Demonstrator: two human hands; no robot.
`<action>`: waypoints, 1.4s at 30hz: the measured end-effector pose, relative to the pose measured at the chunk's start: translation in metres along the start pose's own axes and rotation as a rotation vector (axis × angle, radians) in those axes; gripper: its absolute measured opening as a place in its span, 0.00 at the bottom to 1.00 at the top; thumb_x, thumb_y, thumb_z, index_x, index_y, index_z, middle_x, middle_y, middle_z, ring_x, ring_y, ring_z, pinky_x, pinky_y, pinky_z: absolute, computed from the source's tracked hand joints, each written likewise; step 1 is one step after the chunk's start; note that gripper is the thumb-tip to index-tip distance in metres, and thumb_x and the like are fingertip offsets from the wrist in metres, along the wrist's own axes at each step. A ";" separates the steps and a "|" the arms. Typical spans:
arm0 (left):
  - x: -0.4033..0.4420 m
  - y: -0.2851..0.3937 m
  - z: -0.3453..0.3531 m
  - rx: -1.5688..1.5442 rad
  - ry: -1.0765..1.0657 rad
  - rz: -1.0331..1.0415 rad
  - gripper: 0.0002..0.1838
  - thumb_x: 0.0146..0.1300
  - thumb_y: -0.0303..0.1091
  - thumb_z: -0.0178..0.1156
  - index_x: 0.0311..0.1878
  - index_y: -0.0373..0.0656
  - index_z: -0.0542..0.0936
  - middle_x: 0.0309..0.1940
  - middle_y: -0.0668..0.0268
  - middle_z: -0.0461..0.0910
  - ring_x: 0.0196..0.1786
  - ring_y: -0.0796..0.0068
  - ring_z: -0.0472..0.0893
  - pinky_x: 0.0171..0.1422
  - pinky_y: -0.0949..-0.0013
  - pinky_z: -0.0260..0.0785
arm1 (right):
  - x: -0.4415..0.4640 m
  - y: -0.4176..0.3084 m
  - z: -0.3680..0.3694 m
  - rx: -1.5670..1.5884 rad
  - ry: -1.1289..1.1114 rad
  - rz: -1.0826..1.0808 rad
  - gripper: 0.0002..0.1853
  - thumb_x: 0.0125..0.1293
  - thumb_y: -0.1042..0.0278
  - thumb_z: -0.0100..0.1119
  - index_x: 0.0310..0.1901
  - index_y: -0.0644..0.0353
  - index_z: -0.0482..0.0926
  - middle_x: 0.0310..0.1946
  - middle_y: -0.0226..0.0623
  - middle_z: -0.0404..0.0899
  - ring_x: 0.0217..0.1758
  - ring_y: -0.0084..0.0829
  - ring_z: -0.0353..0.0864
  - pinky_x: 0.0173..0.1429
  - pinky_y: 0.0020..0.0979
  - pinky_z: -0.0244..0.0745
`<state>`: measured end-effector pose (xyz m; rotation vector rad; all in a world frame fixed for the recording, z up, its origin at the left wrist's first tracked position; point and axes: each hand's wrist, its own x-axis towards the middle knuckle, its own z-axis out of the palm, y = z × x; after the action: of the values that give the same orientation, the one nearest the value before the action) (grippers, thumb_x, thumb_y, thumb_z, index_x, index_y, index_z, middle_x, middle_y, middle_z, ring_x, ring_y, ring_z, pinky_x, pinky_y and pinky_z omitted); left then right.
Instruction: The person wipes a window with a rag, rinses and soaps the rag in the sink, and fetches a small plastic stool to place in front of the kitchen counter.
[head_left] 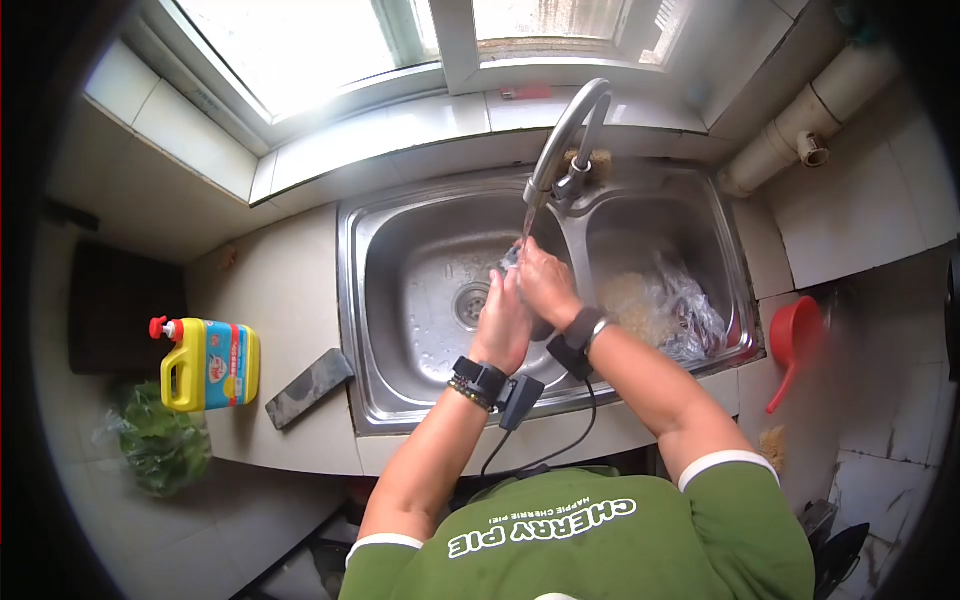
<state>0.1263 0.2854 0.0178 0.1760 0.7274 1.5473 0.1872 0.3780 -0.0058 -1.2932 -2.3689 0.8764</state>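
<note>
Both hands are close together over the left basin [405, 290] of a steel double sink, under a thin stream of water from the curved faucet [560, 140]. My left hand [503, 325] has its fingers raised against a small bluish-grey item [512, 256], too small to make out. My right hand [546, 285] is curled around the same item from the right, fingers bent and partly hidden. Below and left of the hands, the drain [472, 304] shows, with wet drops around it.
A yellow jug [240, 365] with a red pump and a grey stone block [308, 390] are on the left counter, near leafy greens [160, 440]. The right basin holds a clear plastic bag [690, 315]. A red ladle [795, 335] lies at right.
</note>
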 end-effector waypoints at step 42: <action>0.010 -0.013 -0.030 -0.310 -0.055 -0.062 0.24 0.75 0.47 0.36 0.65 0.43 0.65 0.65 0.60 0.66 0.67 0.64 0.65 0.74 0.59 0.53 | -0.007 -0.019 0.006 -0.165 0.001 0.032 0.12 0.71 0.58 0.41 0.43 0.58 0.68 0.26 0.49 0.80 0.31 0.54 0.81 0.36 0.51 0.74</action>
<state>0.1199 0.2838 -0.0160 -0.0345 0.4390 1.5684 0.1756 0.3623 0.0017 -1.3961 -2.4702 0.7008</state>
